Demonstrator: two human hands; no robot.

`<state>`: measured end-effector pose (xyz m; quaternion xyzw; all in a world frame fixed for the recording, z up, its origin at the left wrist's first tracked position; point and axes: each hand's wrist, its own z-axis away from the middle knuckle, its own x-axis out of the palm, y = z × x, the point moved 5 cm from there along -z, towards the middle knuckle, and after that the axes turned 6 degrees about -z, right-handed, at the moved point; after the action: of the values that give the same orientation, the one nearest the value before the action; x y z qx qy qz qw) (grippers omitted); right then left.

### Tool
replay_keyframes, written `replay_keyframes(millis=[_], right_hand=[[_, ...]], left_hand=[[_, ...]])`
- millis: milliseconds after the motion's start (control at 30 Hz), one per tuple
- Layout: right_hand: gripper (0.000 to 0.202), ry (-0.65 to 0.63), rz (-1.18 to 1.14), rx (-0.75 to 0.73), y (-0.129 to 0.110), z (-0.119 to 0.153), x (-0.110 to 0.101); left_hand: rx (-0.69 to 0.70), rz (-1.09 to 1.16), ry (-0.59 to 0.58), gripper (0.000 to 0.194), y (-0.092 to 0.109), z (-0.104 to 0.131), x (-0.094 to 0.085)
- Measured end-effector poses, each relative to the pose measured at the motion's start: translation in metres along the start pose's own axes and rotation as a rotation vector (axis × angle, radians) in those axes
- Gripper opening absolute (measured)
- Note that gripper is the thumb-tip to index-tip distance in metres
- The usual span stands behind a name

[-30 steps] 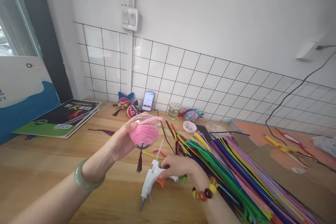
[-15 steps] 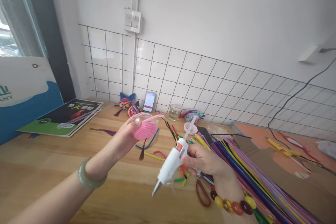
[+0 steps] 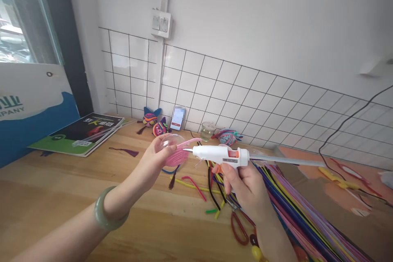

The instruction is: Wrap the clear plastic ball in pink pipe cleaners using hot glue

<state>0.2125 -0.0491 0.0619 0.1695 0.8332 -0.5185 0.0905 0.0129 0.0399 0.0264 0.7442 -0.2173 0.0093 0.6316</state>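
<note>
My left hand (image 3: 158,153) grips a clear plastic ball (image 3: 172,141) whose lower part is wound with pink pipe cleaner (image 3: 178,156). A loose pink end sticks out to the right, and a dark tassel (image 3: 172,182) hangs below. Closed around the handle of a white hot glue gun (image 3: 215,155) is my right hand (image 3: 242,180), with fingers near the orange trigger. The gun lies level, its nozzle pointing left at the ball's pink windings; whether it touches them I cannot tell. A long glue stick (image 3: 285,159) juts from its back.
Bundled coloured pipe cleaners (image 3: 294,204) lie at right beside red-handled scissors (image 3: 239,227). Cut pieces (image 3: 196,188) are scattered mid-table. Decorated balls (image 3: 161,127), a phone (image 3: 177,118) and a glass jar (image 3: 208,131) stand along the wall. A yellow tool (image 3: 336,178) lies far right, a magazine (image 3: 82,135) left.
My right hand has turned the glue gun from nozzle-down to level and brought its tip leftward to the ball. My left hand still holds the ball, and its thumb now lies nearer the pink end.
</note>
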Motion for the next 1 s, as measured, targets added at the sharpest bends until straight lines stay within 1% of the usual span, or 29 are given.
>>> replay_keyframes(millis=[167,300,500,733,1000], right_hand=[[0.034,0.059,0.238,-0.109,0.001,0.002,-0.001],[0.033,0.097,0.327,-0.184,-0.004,0.003,0.000],[0.030,0.094,0.385,-0.236,-0.013,0.001,0.002],[0.030,0.110,0.400,-0.257,-0.011,0.002,0.001],[0.026,0.091,0.376,-0.295,-0.017,0.001,0.001]], left_hand=[[0.008,-0.082,0.039,0.048,-0.004,0.000,-0.003],[0.019,-0.107,0.032,0.046,-0.006,-0.001,-0.003],[0.020,-0.117,0.038,0.048,-0.006,-0.001,-0.003],[0.010,-0.105,0.024,0.049,-0.007,0.001,-0.002],[-0.015,-0.110,0.028,0.052,-0.007,0.001,-0.001]])
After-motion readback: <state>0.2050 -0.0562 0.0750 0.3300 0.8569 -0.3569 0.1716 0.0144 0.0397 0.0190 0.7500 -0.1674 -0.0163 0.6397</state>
